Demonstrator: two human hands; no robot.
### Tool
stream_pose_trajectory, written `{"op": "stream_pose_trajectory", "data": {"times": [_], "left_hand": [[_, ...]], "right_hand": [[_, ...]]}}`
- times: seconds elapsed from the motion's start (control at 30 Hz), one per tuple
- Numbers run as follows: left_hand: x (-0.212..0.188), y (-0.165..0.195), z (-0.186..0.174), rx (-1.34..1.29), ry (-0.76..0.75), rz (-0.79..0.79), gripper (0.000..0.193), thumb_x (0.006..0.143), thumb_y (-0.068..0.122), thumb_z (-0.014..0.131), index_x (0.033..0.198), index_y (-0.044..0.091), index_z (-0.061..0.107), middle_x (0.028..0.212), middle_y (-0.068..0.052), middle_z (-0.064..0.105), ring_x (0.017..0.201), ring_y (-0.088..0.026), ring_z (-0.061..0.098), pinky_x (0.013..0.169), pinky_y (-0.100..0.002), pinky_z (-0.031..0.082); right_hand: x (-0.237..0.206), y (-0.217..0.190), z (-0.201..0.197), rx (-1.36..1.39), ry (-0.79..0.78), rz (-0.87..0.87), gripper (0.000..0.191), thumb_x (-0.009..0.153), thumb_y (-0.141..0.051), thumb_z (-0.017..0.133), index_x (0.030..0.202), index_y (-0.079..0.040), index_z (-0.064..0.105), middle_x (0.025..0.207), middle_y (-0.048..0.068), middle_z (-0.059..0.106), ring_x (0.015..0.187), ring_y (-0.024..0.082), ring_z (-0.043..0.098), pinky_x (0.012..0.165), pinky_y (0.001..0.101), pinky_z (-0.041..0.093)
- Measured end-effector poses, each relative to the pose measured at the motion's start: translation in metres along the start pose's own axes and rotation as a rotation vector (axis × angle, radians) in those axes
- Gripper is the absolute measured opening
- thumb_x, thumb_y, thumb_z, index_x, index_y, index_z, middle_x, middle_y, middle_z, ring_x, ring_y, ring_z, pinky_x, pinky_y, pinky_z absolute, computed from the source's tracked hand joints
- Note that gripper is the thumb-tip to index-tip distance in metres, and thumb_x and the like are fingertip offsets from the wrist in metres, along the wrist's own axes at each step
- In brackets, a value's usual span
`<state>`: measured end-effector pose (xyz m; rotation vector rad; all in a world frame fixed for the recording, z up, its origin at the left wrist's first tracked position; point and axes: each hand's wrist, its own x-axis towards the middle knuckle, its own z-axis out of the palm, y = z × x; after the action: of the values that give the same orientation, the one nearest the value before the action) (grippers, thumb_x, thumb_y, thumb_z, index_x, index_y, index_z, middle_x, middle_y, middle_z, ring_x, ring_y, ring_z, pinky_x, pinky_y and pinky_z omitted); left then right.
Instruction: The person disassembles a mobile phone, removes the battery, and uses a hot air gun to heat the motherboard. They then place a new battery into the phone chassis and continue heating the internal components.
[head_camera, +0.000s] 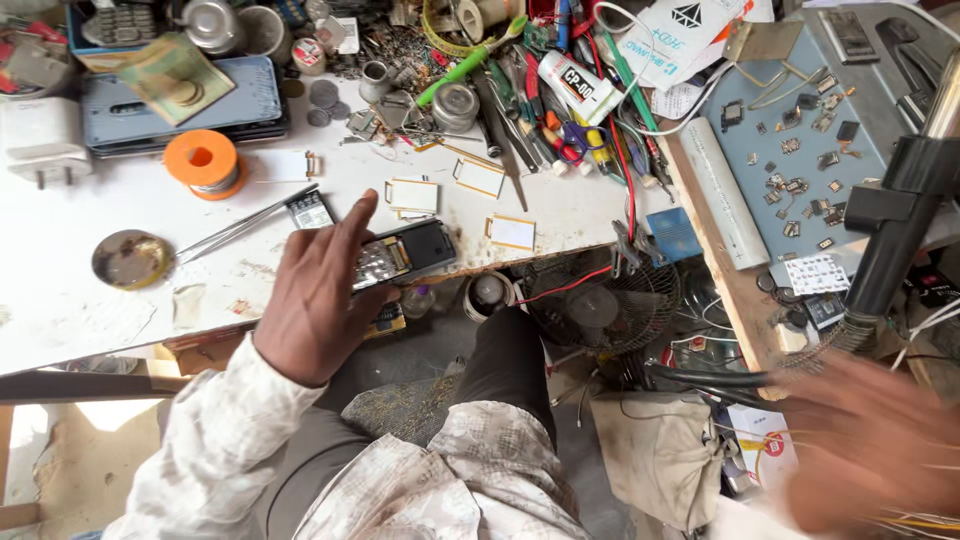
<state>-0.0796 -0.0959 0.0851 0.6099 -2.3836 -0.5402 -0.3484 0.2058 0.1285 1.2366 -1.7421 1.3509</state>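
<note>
My left hand (318, 295) grips a small dark mobile phone (415, 250) at the front edge of the white worktable (90, 290); the keypad end sits under my fingers and my forefinger points up. Metal tweezers (240, 227) and a small dark chip (311, 211) lie just beyond the hand. My right hand (865, 445) is low at the right, blurred, off the table; I cannot tell whether it holds anything. My knee (510, 360) and patterned sleeves show below.
An orange solder reel (203, 162), a round tin lid (130, 259), white framed plates (511, 232), a heap of tools (545, 100), a small fan (600, 305), a grey tray of tiny parts (800, 165) and a black stand (900, 215) surround the hands.
</note>
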Motion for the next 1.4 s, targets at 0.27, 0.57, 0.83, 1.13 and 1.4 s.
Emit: {"op": "stream_pose_trajectory", "data": {"times": [0.27, 0.57, 0.83, 1.13, 1.4], "left_hand": [[-0.014, -0.001, 0.014, 0.055, 0.035, -0.086, 0.100, 0.074, 0.014, 0.084, 0.158, 0.007, 0.031, 0.118, -0.014, 0.067, 0.109, -0.037, 0.055, 0.097, -0.049, 0.041], [-0.019, -0.002, 0.015, 0.044, 0.097, -0.102, 0.083, 0.082, 0.019, 0.080, 0.155, 0.010, 0.040, 0.134, -0.011, 0.064, 0.119, -0.038, 0.052, 0.099, -0.051, 0.038], [-0.060, 0.039, 0.026, -0.177, 0.337, -0.030, 0.057, 0.091, 0.018, 0.082, 0.141, 0.009, 0.058, 0.125, -0.012, 0.064, 0.113, -0.030, 0.060, 0.097, -0.041, 0.050], [-0.108, 0.016, 0.125, -1.544, 0.162, -0.770, 0.048, 0.090, 0.015, 0.078, 0.135, 0.002, 0.066, 0.110, -0.002, 0.069, 0.096, -0.009, 0.063, 0.086, -0.025, 0.052], [-0.110, 0.016, 0.139, -1.544, 0.243, -0.808, 0.028, 0.095, 0.016, 0.077, 0.117, -0.001, 0.077, 0.107, -0.004, 0.069, 0.083, -0.008, 0.057, 0.073, -0.025, 0.046]], "right_hand": [[-0.007, -0.002, 0.158, -0.185, -0.722, -0.315, 0.061, 0.083, -0.030, 0.084, 0.135, -0.003, 0.066, 0.138, 0.012, 0.067, 0.130, 0.035, 0.054, 0.117, 0.0614, 0.019], [-0.008, -0.015, 0.150, -0.166, -0.645, -0.284, 0.031, 0.093, -0.010, 0.074, 0.124, -0.014, 0.075, 0.117, 0.003, 0.076, 0.124, 0.028, 0.068, 0.123, 0.0574, 0.027], [-0.080, -0.023, 0.143, 0.857, -0.628, 0.991, 0.027, 0.093, -0.016, 0.076, 0.112, 0.003, 0.072, 0.097, 0.006, 0.076, 0.079, 0.010, 0.068, 0.068, 0.0241, 0.055], [-0.130, -0.032, 0.155, 0.760, -0.767, 1.006, 0.027, 0.092, -0.021, 0.081, 0.099, 0.003, 0.072, 0.083, 0.005, 0.075, 0.068, 0.007, 0.061, 0.060, 0.0222, 0.047], [-0.135, -0.040, 0.157, 0.766, -0.711, 0.984, 0.030, 0.091, -0.024, 0.080, 0.108, 0.001, 0.074, 0.087, 0.002, 0.075, 0.072, 0.005, 0.059, 0.065, 0.0209, 0.047]]}}
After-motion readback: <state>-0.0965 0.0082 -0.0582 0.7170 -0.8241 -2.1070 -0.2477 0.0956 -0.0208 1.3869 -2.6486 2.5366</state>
